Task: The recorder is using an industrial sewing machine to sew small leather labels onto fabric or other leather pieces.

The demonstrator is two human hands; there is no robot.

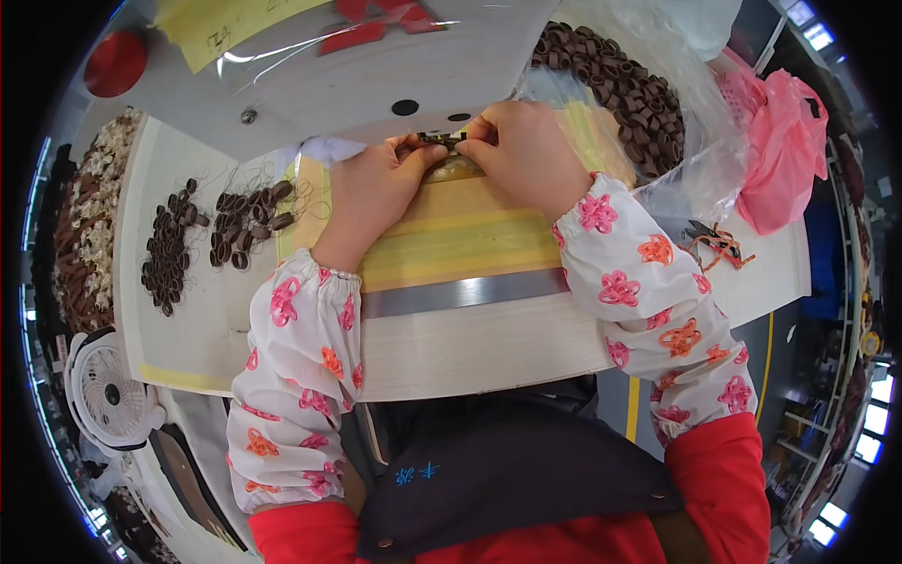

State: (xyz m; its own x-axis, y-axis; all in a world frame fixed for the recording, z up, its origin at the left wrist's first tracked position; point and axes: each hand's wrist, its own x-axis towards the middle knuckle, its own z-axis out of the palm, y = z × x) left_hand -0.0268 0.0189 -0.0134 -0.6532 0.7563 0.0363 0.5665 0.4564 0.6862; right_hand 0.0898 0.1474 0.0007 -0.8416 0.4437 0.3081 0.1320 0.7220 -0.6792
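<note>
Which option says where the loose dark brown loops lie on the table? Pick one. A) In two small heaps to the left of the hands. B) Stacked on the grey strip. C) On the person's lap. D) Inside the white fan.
A: the dark brown loops lie in two small heaps on the pale table, left of the left hand and the right hand, which pinch a small dark piece together.
</note>
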